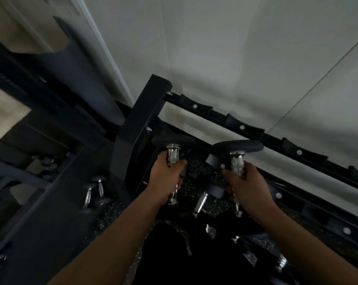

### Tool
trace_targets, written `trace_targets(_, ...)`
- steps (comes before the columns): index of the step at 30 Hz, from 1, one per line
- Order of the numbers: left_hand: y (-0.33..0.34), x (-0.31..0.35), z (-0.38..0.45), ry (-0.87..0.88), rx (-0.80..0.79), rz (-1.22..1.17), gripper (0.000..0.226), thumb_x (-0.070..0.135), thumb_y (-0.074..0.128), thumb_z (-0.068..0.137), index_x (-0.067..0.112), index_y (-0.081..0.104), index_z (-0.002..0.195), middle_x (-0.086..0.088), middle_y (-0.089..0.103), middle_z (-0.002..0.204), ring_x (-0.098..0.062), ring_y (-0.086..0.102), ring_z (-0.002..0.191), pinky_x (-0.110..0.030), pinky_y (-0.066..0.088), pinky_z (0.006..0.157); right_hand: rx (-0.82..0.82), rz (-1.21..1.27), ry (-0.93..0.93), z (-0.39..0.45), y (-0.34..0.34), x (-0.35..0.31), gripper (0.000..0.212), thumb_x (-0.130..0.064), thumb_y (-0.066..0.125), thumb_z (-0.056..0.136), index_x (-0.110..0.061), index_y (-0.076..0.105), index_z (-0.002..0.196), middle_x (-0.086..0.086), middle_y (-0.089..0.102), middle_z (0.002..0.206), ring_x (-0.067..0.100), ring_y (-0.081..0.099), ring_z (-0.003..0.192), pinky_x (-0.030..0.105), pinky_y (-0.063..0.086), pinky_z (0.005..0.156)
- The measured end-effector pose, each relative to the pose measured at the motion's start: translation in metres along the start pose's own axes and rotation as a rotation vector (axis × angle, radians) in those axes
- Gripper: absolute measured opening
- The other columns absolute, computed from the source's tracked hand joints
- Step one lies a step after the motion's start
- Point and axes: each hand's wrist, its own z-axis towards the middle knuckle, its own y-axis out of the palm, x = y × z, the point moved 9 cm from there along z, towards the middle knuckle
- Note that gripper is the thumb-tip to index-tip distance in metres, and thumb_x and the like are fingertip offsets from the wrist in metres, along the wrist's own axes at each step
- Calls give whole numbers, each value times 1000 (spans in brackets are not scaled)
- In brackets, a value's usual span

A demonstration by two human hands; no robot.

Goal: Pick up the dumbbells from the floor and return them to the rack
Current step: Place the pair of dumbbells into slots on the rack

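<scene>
before rack [277, 138], each grip holding dumbbell: left [173, 159], right [237, 161], axes upright.

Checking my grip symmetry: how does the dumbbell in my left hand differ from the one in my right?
The left hand's dumbbell is beside the rack's upright post; the right hand's dumbbell is further along, below the cradle rail. The left one's top head looks darker and blurrier; the right one's is clearly outlined. Both have chrome handles and black heads, held roughly upright in closed fists, left hand, right hand.
</scene>
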Motion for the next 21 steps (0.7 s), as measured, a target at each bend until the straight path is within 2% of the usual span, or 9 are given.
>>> trace_targets(3, 13, 19, 52, 22, -48, 82, 15, 16, 69, 85, 19, 61, 97, -3, 66, 74, -4, 59, 45, -20, 47, 41, 38, -22, 43, 33, 0, -8, 20, -33, 67, 91, -16, 58, 97, 7, 68, 70, 5, 59, 41, 15, 42, 37)
trace_targets(6, 32, 24, 107, -20, -129, 83, 20, 12, 67, 87, 15, 60, 104, -8, 63, 74, -8, 54, 41, -22, 42, 37, 95, -13, 114, 67, 0, -7, 18, -31, 65, 92, -15, 59, 98, 8, 69, 71, 10, 61, 46, 20, 44, 40)
trace_targets(8, 44, 26, 139, -32, -178, 87, 17, 10, 66, 87, 16, 59, 102, -8, 61, 72, -10, 51, 38, -22, 39, 35, 149, -10, 163, 84, 0, -5, 19, -34, 66, 91, -18, 58, 97, 8, 70, 73, 13, 63, 50, 22, 45, 43)
trace_targets(12, 69, 27, 198, -73, -281, 127, 15, 9, 64, 87, 20, 57, 94, -8, 58, 70, -10, 48, 36, -22, 37, 35, 280, 12, 281, 111, -2, 6, 19, -36, 67, 89, -20, 56, 92, 7, 69, 70, 7, 60, 44, 17, 40, 37)
trace_targets(15, 83, 26, 230, -81, -329, 148, 15, 8, 65, 87, 20, 58, 93, -9, 58, 72, -11, 48, 38, -23, 38, 36, 327, -12, 334, 126, 0, 13, 19, -37, 66, 89, -22, 54, 88, 5, 69, 66, 10, 62, 47, 20, 41, 40)
trace_targets(18, 91, 22, 253, -88, -355, 176, 14, 10, 66, 86, 19, 57, 90, -8, 58, 71, -13, 48, 40, -24, 39, 38, 367, 15, 358, 135, 3, 17, 18, -34, 66, 91, -21, 54, 89, 6, 68, 68, 1, 59, 43, 13, 38, 34)
trace_targets(21, 96, 18, 268, -88, -381, 193, 14, 11, 66, 86, 19, 56, 91, -7, 58, 70, -13, 48, 41, -26, 41, 39, 390, 4, 383, 142, 7, 19, 18, -33, 66, 91, -21, 53, 87, 5, 67, 71, -5, 59, 48, 9, 36, 36)
